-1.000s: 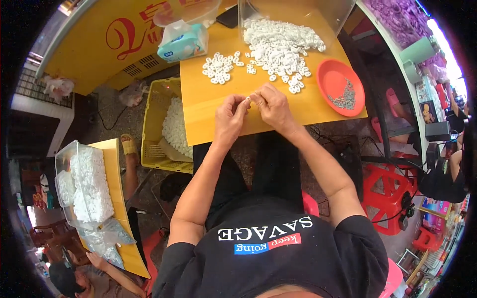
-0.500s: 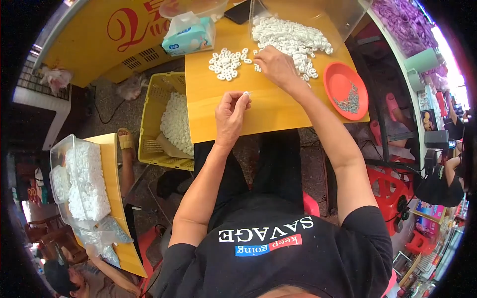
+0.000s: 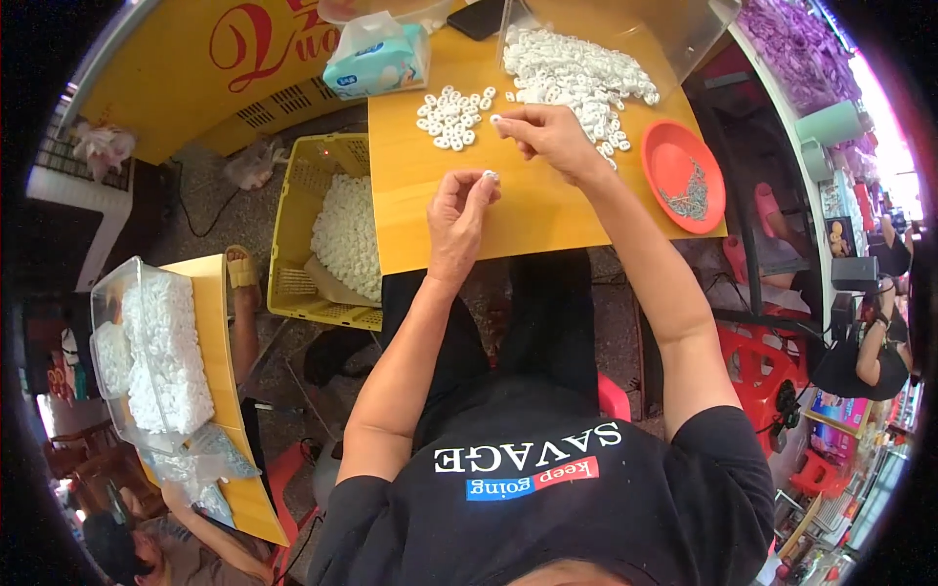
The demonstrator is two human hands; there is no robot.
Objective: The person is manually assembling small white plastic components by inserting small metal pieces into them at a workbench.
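Note:
Over the near part of the yellow table [image 3: 528, 220], my left hand [image 3: 457, 213] is closed in a pinch on a small white plastic piece [image 3: 490, 175]. My right hand [image 3: 552, 137] pinches another white oval piece [image 3: 496, 119] between thumb and forefinger, above the tabletop. A small cluster of white oval pieces with holes [image 3: 452, 117] lies to the left of it. Behind and right of my right hand spreads a large heap of the same white pieces [image 3: 576, 70]. At the right sits a red plate [image 3: 657, 161] with thin metal pins [image 3: 694, 195] in it.
A tissue pack [image 3: 376, 63] and a dark phone [image 3: 476, 18] lie at the table's back. Left of the table stands a yellow crate [image 3: 283, 244] full of white pieces. At the far left another person works at a second table [image 3: 230, 391] with a clear bin [image 3: 117, 283].
My right hand has drawn back from the heap's left edge toward my left hand, lifting a white oval piece. My left hand has stayed nearly in place.

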